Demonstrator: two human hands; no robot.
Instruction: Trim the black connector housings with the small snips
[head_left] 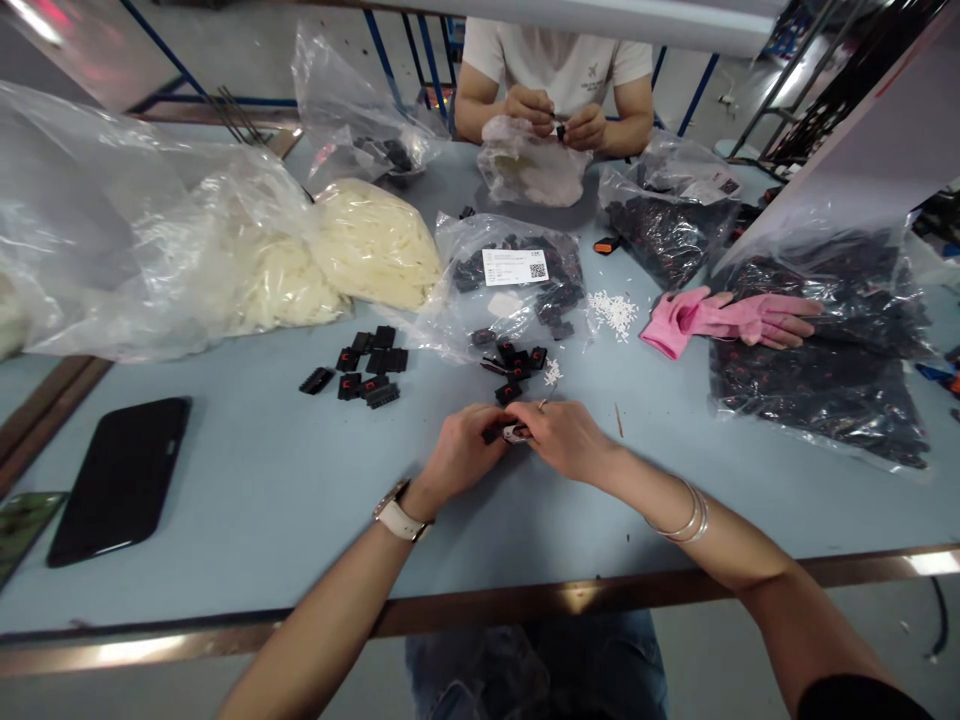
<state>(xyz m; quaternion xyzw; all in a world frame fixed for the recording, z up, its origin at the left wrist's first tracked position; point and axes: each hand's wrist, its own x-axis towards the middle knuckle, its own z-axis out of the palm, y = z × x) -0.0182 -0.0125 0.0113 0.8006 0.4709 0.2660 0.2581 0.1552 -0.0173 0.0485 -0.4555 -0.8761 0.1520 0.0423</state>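
My left hand (466, 448) and my right hand (568, 436) meet over the table, fingertips pinched close together. Between the fingers of the left is a small black plastic connector housing (492, 433), mostly covered. A small whitish bit (515, 433) shows at the right fingertips; its kind is too small to tell. Just beyond the hands lies a loose group of black connector housings (517, 362), some with red inserts. Beside them is a little heap of white plugs (553, 373). Another group of black housings (373, 362) rests to the left of my hands.
A labelled bag of black parts (525, 280) lies ahead, near a larger white pile (615, 314). Pink gloves (731, 318) rest on bagged parts (825, 390) at right. Bags of cream pieces (375, 245) and a black tablet (124, 475) are left. A co-worker (559, 90) sits opposite.
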